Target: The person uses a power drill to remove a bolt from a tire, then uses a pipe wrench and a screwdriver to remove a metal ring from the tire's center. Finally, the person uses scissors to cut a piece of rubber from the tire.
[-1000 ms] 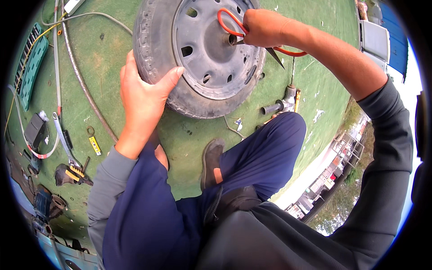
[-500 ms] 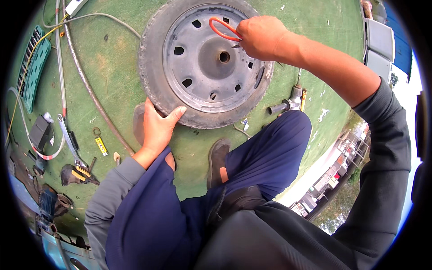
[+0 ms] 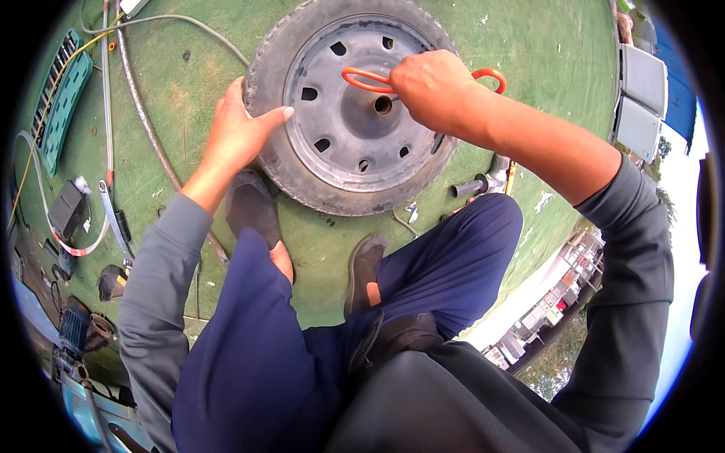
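In front of me is a car wheel with a black tyre (image 3: 276,170) on a grey steel rim (image 3: 340,162) with a round centre hole. At the tyre's left edge is my left hand (image 3: 236,140), its thumb over the sidewall and its fingers along the tread. My right hand (image 3: 430,90) is closed over the right half of the rim, around a tool with orange looped handles (image 3: 366,79). One orange loop sticks out on each side of the fist. The tool's working end is mostly hidden behind the hand.
Left on the green floor are a teal socket case (image 3: 68,113), hoses (image 3: 143,106), a black box-shaped object (image 3: 69,208) and a blue machine (image 3: 98,415). A grey air tool (image 3: 491,177) lies by my right knee. My shoes (image 3: 253,208) stand close below the tyre.
My left hand has moved up along the tyre's left edge. My right hand has turned and come slightly lower, so a second orange loop now shows at its right. The view has shifted slightly.
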Motion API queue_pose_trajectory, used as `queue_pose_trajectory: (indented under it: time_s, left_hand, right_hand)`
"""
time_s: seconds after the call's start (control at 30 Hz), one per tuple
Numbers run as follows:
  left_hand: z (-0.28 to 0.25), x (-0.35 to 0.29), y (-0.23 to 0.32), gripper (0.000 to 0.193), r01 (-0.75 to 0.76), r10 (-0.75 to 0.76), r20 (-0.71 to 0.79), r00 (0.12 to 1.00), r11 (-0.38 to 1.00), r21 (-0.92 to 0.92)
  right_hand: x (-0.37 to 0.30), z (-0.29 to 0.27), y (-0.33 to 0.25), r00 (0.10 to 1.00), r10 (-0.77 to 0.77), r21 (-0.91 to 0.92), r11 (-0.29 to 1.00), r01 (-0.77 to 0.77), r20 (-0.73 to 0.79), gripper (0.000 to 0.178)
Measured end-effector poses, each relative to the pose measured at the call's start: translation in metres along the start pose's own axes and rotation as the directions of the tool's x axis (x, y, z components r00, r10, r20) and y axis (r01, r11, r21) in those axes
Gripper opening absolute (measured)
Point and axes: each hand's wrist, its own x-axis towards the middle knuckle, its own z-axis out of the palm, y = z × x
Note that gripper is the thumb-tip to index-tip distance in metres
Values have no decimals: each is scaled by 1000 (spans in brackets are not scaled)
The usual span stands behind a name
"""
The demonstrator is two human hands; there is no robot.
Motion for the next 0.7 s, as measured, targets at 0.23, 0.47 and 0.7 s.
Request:
queue_pose_trajectory:
  time_s: [0.23, 0.47, 0.7]
  left_hand:
    - [1, -4, 14, 91, 64, -44, 81, 996, 963, -262]
    - [10, -5, 3, 86, -17, 12, -33, 999, 984, -176]
    - [12, -3, -12, 94, -13, 9, -33, 999, 991, -131]
  right_hand:
    - [10, 10, -5, 997, -55, 66, 997, 51, 62, 9]
    - [18, 17, 3, 927, 221, 438, 832, -341, 302, 24]
    - [8, 73, 16, 953, 232, 612, 731, -303, 195, 23]
